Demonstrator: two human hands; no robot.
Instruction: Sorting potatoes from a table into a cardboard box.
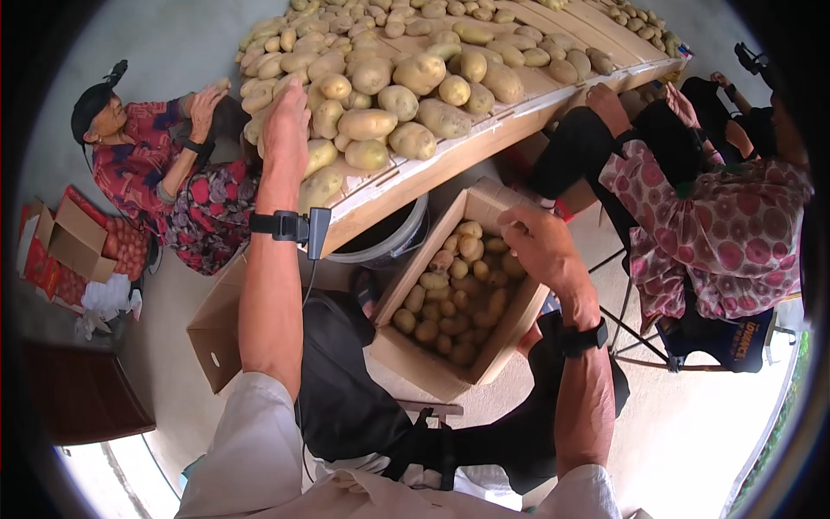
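My left hand (285,126) reaches over the near left corner of the table, against a heap of potatoes (373,74). Its palm side is turned away, so whether the fingers grip a potato is hidden. Over the right rim of a cardboard box (415,373) hangs my right hand (541,246), loosely curled, with no object visible in it. Inside that box, between my legs, lie many smaller potatoes (447,308). Each wrist wears a black strap.
A wooden table edge (415,181) runs across in front, above a grey bucket (395,250). Another cardboard box (220,324) stands left of my legs. One person (142,156) sits at left; others, including one in a patterned shirt (713,220), sit at right. Red netted produce (126,246) lies far left.
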